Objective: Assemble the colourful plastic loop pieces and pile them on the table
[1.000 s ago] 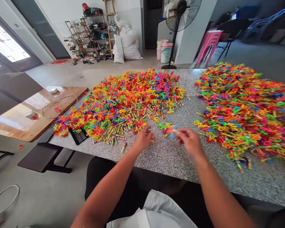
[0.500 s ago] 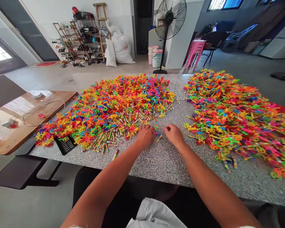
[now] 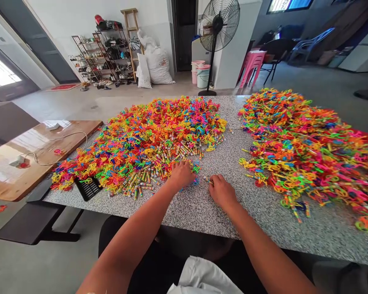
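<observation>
My left hand (image 3: 180,173) lies fingers down at the near edge of the left pile of bright plastic loop pieces (image 3: 147,134), on a blue and green piece (image 3: 195,181). Several small striped tubes (image 3: 141,181) are scattered along that edge. My right hand (image 3: 222,191) is just to the right on the speckled stone table (image 3: 202,212), fingertips pinched on one small tube (image 3: 207,179). The two hands are a few centimetres apart. A second, larger pile of the same coloured pieces (image 3: 306,151) spreads to the right.
A black slotted tray (image 3: 88,188) sits at the left pile's near corner. A wooden table (image 3: 24,163) with a white cable stands to the left, a dark bench (image 3: 27,220) below it. Behind are a standing fan (image 3: 217,24), buckets, sacks, a shoe rack and pink stools.
Both hands have drawn closer to the left pile's near edge. The right hand moved left and nearer, away from the right pile, onto a tube. The camera view shifted slightly.
</observation>
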`<state>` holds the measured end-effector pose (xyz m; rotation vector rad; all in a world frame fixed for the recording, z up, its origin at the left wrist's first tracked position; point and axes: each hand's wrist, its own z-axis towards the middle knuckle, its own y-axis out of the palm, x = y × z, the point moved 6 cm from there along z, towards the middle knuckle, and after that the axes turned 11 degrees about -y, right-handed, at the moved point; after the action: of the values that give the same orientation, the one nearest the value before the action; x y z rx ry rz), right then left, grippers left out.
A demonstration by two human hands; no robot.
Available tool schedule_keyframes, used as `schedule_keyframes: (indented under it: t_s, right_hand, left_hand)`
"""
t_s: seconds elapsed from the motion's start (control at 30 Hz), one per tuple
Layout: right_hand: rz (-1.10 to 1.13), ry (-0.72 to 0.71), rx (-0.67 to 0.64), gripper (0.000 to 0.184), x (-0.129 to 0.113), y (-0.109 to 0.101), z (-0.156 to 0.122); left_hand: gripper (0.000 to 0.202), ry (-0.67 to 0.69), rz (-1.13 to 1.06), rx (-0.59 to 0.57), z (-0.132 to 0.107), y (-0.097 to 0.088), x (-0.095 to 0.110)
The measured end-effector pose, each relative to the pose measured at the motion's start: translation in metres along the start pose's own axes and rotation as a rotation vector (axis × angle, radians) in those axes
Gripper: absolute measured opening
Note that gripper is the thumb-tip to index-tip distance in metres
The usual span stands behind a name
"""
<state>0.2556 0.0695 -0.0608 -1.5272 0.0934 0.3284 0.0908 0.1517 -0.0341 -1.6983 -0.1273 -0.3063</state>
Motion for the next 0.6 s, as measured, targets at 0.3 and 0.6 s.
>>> schedule_keyframes:
  t_s: [0.3, 0.6]
  right_hand:
    - [0.392, 0.084, 0.225, 0.011, 0.019, 0.004, -0.008]
    - [1.026, -0.004, 0.395, 0.039, -0.005, -0.024, 0.004]
  left_hand:
    - [0.016, 0.144, 0.002, 0.121, 0.003, -0.008, 0.027]
    - [0.009, 0.371, -0.441, 0.213, -0.017, -0.027, -0.001]
